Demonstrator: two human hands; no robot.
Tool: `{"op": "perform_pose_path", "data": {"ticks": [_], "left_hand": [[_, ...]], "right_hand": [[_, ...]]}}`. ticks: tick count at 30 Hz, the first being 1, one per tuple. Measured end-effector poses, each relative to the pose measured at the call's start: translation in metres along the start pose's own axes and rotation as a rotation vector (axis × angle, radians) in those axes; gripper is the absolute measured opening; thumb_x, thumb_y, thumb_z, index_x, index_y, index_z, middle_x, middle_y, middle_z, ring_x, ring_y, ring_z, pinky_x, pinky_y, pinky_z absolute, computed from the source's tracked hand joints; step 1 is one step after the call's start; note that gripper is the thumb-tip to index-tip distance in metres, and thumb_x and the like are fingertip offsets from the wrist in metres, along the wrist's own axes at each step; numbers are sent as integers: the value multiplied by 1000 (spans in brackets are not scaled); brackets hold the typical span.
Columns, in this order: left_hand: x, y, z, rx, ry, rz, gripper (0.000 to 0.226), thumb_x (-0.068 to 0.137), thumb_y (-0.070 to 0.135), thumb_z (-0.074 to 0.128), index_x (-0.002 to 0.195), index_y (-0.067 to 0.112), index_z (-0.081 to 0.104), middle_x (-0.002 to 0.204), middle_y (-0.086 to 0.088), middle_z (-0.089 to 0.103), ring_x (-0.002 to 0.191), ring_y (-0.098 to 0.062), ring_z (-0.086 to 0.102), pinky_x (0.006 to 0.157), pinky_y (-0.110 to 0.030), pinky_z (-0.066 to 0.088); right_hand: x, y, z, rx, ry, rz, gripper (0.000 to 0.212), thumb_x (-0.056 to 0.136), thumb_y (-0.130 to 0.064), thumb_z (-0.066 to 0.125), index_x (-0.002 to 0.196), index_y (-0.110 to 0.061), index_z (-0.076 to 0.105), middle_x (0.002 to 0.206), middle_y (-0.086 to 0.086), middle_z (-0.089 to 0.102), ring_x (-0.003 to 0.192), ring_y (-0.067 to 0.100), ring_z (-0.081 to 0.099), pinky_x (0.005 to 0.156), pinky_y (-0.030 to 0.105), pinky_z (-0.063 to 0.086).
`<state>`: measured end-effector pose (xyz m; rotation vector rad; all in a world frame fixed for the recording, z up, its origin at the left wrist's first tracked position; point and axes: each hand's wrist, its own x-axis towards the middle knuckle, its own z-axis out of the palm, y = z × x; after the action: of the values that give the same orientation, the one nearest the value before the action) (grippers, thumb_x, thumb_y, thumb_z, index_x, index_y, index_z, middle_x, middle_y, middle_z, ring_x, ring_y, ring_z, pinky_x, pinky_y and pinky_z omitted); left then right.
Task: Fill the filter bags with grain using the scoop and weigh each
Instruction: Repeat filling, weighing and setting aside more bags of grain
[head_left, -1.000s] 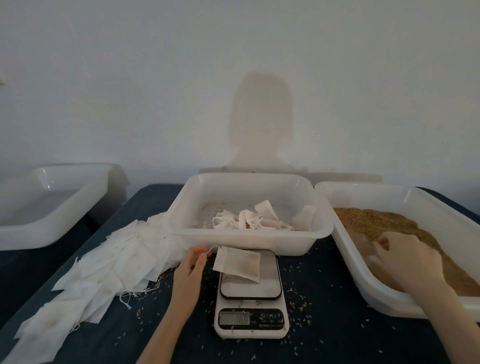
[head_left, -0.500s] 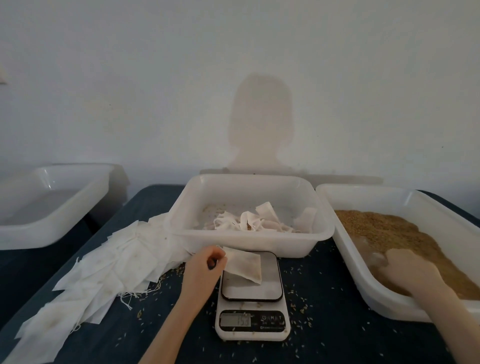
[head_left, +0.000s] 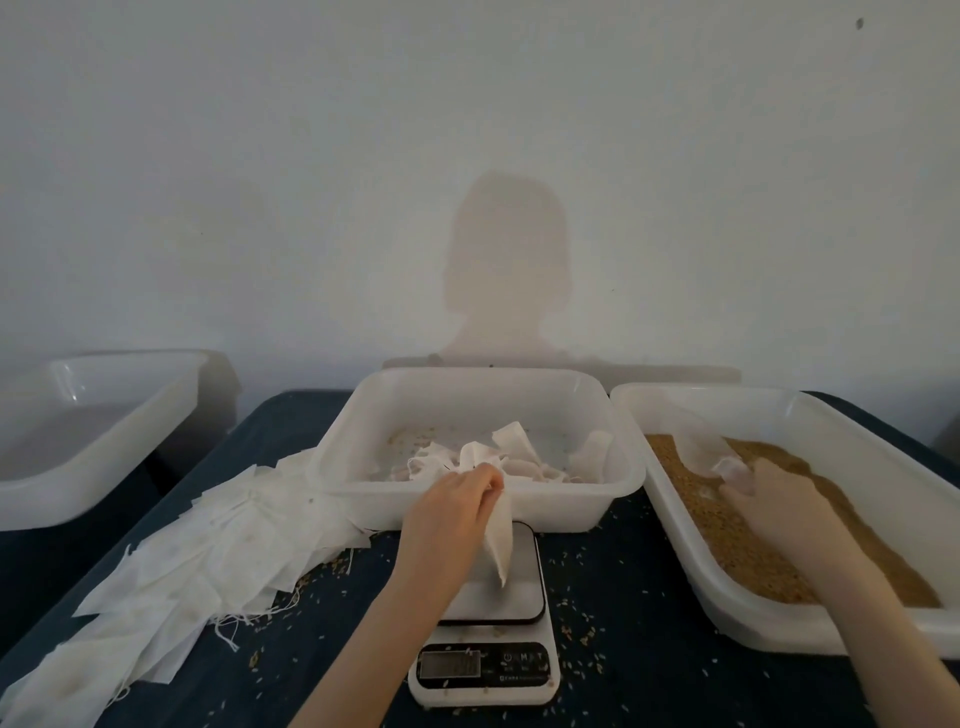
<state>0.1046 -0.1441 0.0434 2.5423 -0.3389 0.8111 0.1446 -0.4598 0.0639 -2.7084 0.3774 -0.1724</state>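
the left hand (head_left: 451, 512) has its grip pinched on a filter bag (head_left: 500, 540) that hangs over the scale (head_left: 488, 618) on the bench (head_left: 639, 597). the right hand (head_left: 779, 499) has its grip round a clear scoop (head_left: 727, 465) in the grain (head_left: 743, 540) of the right tray (head_left: 727, 608).

Three white tubs (head_left: 363, 457), one scale (head_left: 485, 670), two hands (head_left: 449, 512).

scale display (head_left: 450, 664) — digits unreadable; left tub (head_left: 78, 441) | cut by frame edge; scoop (head_left: 724, 462) — blurred
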Motion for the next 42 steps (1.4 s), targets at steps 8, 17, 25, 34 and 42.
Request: {"op": "perform_pose_path", "data": {"ticks": [8, 17, 25, 34, 42], "left_hand": [[2, 13, -9, -81, -61, 131, 14, 94, 22, 53, 99, 13, 62, 85, 8, 56, 78, -5, 46, 66, -11, 34], [9, 38, 2, -166, -183, 168, 22, 90, 39, 54, 105, 30, 41, 102, 16, 48, 92, 5, 46, 70, -2, 33], [0, 29, -1, -230, -137, 189, 26, 88, 39, 55, 103, 37, 33, 101, 19, 45, 91, 4, 44, 71, -6, 36], [-18, 13, 20, -506, -198, -165, 95, 53, 56, 76, 129, 54, 18, 130, 41, 26, 116, 8, 37, 95, -20, 38], [-9, 19, 30, -825, -343, -290, 30, 73, 33, 71, 98, 41, 56, 87, 23, 64, 80, 6, 60, 64, -8, 46]], "right_hand": [[-14, -18, -7, 351, -60, -16, 32, 91, -32, 60, 111, -8, 52, 81, 9, 61, 64, 19, 55, 56, 30, 42], [-53, -115, 9, 757, -439, -243, 22, 88, -37, 64, 98, -19, 56, 86, 3, 71, 46, 5, 57, 47, 17, 46], [-54, -126, 22, 703, -450, -226, 26, 84, -15, 70, 106, -15, 55, 85, 4, 66, 49, 2, 61, 50, 14, 46], [-57, -140, 2, 644, -456, -409, 20, 82, -9, 69, 98, -11, 57, 76, 4, 63, 51, 6, 59, 48, 17, 45], [-52, -127, -9, 675, -511, -480, 17, 83, -15, 71, 91, -16, 56, 70, -5, 63, 51, 4, 58, 48, 17, 45]]}}
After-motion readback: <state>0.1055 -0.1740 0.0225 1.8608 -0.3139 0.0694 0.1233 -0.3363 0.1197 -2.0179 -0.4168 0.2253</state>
